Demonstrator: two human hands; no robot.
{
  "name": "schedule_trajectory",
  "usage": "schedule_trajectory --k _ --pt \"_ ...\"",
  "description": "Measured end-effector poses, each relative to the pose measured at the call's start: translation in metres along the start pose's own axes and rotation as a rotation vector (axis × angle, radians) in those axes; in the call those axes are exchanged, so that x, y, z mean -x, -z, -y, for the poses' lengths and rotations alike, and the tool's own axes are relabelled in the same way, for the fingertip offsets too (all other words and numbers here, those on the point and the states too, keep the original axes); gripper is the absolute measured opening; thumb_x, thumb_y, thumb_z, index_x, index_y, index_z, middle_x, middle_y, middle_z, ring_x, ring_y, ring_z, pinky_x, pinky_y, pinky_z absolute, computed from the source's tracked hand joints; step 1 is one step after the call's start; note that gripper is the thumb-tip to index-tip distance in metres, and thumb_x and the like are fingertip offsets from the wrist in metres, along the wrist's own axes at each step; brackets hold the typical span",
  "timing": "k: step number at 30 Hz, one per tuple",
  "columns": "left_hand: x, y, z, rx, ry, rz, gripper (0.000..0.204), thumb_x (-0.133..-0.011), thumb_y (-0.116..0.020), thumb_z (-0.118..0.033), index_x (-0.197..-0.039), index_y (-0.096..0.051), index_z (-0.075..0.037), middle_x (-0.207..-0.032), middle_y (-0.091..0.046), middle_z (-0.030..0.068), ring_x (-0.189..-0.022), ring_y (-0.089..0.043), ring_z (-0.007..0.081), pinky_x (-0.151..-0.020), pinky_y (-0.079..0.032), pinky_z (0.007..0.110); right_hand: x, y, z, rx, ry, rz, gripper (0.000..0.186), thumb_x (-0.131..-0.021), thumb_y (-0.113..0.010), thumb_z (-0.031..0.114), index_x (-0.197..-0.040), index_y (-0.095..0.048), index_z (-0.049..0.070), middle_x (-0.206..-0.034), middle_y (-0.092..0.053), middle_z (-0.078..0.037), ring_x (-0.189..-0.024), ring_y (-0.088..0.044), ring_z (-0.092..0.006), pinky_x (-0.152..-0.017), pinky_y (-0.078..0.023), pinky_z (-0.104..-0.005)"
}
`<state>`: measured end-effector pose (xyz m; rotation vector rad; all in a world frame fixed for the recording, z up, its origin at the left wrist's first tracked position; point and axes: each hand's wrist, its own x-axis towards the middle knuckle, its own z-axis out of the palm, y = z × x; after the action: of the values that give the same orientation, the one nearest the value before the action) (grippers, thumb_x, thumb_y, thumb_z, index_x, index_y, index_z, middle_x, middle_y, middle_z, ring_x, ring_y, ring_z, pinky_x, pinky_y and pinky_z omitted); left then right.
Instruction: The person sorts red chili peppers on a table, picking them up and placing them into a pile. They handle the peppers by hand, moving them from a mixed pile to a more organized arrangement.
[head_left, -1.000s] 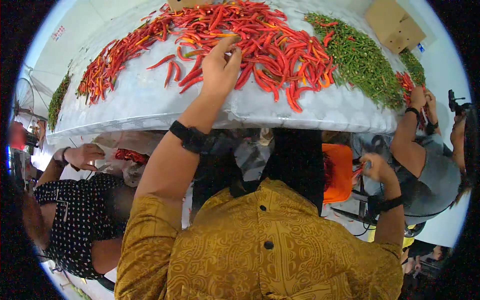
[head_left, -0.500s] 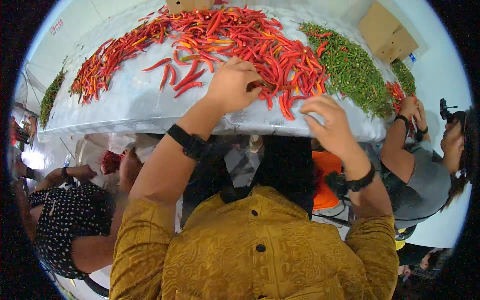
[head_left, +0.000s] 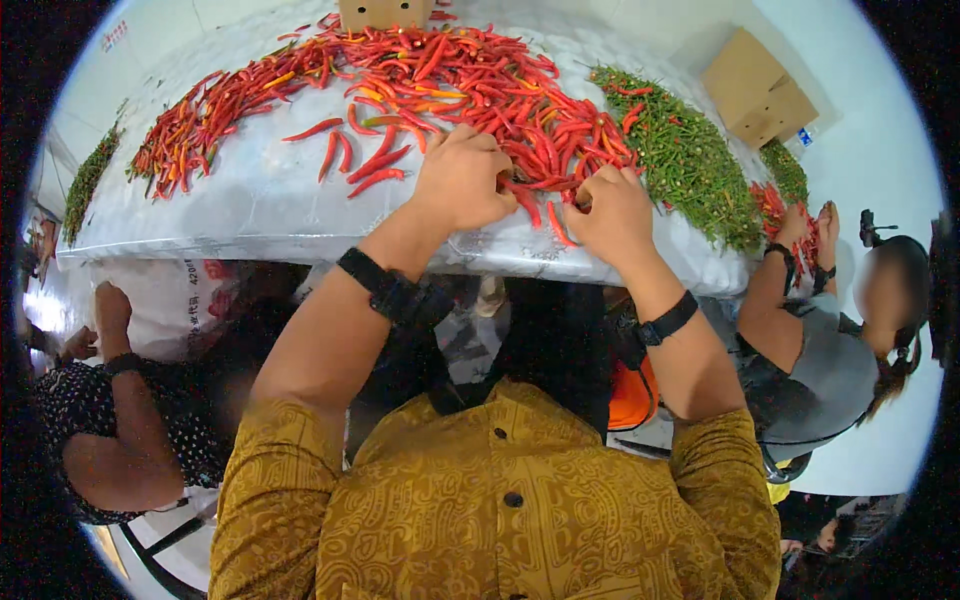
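Observation:
A wide heap of red chilli peppers (head_left: 480,80), with a few orange ones, is spread over a table covered in pale plastic (head_left: 330,225). At the heap's near edge my left hand (head_left: 462,182) is closed, fingers curled in towards the peppers; what it grips is hidden. Just to its right, my right hand (head_left: 612,218) is closed too, thumb and fingertips drawn together at the chillies' edge, and I cannot see what is between them. A single red chilli pepper (head_left: 558,225) lies between the two hands. Several loose chillies (head_left: 378,163) lie left of my left hand.
Right of the chillies is a pile of thin green pieces (head_left: 690,150), stems or small peppers. Cardboard boxes (head_left: 755,85) stand at the far right and far middle. A person (head_left: 825,350) works at the right; another (head_left: 130,420) sits at the left, below the table edge (head_left: 200,245).
My right hand has moved forward and left onto the chillies and closed. My left hand stays nearly in place. The person at the left has raised an arm.

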<state>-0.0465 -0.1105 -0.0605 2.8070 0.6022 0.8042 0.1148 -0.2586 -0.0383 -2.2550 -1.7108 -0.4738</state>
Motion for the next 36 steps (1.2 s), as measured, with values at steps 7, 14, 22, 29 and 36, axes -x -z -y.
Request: schedule_trajectory --k 7,14,22,29,36 --pt "0.0 0.002 0.001 0.061 0.018 0.007 0.032 -0.059 -0.069 -0.027 -0.088 -0.067 -0.012 -0.094 -0.065 0.0051 -0.101 -0.055 0.0269 -0.085 -0.042 0.046 -0.001 -0.005 -0.01 -0.086 -0.003 -0.035 0.02 -0.064 -0.072 0.025 -0.066 -0.067 0.005 -0.081 -0.062 -0.011 -0.084 -0.058 -0.0299 -0.076 -0.049 -0.0405" --pt "0.002 -0.001 0.009 0.238 -0.119 -0.167 0.027 -0.066 -0.069 -0.013 -0.092 -0.066 -0.009 -0.092 -0.066 0.0087 -0.094 -0.058 0.0299 -0.083 -0.044 0.043 -0.004 -0.009 -0.017 -0.493 -0.131 -0.195 0.017 -0.069 -0.071 0.019 -0.076 -0.066 0.004 -0.083 -0.065 -0.012 -0.08 -0.061 -0.0289 -0.076 -0.048 -0.0392" --pt "0.002 0.003 0.009 0.614 -0.115 -0.233 0.029 -0.075 -0.067 -0.002 -0.103 -0.064 -0.004 -0.096 -0.064 0.0136 -0.088 -0.062 0.0301 -0.076 -0.05 0.037 -0.008 -0.013 0.002 -0.901 -0.225 -0.189 0.019 -0.079 -0.068 0.016 -0.092 -0.065 0.002 -0.085 -0.067 -0.01 -0.08 -0.062 -0.0151 -0.074 -0.049 -0.0293" --pt "0.003 -0.003 0.009 0.656 -0.135 -0.252 0.033 -0.074 -0.068 0.0 -0.107 -0.063 -0.005 -0.093 -0.064 0.0121 -0.079 -0.063 0.0258 -0.068 -0.051 0.033 -0.022 -0.001 0.027 -0.847 -0.092 -0.2 0.018 -0.08 -0.067 0.015 -0.093 -0.063 0.002 -0.082 -0.067 -0.011 -0.076 -0.065 -0.0172 -0.071 -0.05 -0.0308" --pt "0.005 -0.006 0.009 0.729 -0.1 -0.315 0.036 -0.075 -0.071 -0.002 -0.109 -0.061 -0.005 -0.091 -0.065 0.0112 -0.074 -0.062 0.0218 -0.065 -0.05 0.032 -0.027 -0.011 0.043 -0.899 -0.035 -0.053 0.017 -0.08 -0.067 0.013 -0.093 -0.062 0.002 -0.087 -0.068 -0.015 -0.079 -0.067 -0.0234 -0.072 -0.052 -0.0332"
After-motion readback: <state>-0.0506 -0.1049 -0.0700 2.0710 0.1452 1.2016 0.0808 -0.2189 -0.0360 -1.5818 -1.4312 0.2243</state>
